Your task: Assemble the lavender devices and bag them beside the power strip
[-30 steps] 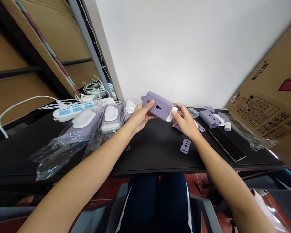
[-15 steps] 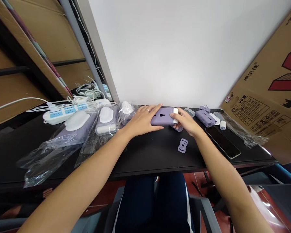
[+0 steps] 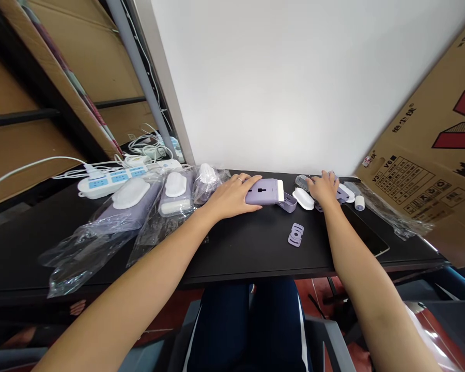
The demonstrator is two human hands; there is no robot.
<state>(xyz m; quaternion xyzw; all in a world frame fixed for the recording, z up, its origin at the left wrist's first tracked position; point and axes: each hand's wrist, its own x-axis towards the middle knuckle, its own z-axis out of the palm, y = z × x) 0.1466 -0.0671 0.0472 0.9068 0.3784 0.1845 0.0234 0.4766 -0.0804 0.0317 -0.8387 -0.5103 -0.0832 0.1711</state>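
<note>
Plastic bags (image 3: 83, 266) at L end of table (image 3: 251, 245) hold lilac & white parts. L hand (image 3: 230, 196) lies flat on lilac case (image 3: 264, 192), which sits on the table; grip apart, pressing, not clamped. R hand (image 3: 323, 188) has just left the case for the far-R parts, fingers down past white oval piece (image 3: 303, 199); can't tell if grip's closed on anything.

Right hand (image 3: 323, 188) is off the lilac plastic case (image 3: 264, 192), now over the small parts at upper right of the desk. White oval cover (image 3: 303, 199) has shifted left, lying between case and hand. Lilac tray (image 3: 287, 204) now shows at the case's right end. Smartphone (image 3: 366, 235) is now largely hidden behind the right forearm (image 3: 356, 258).
</note>
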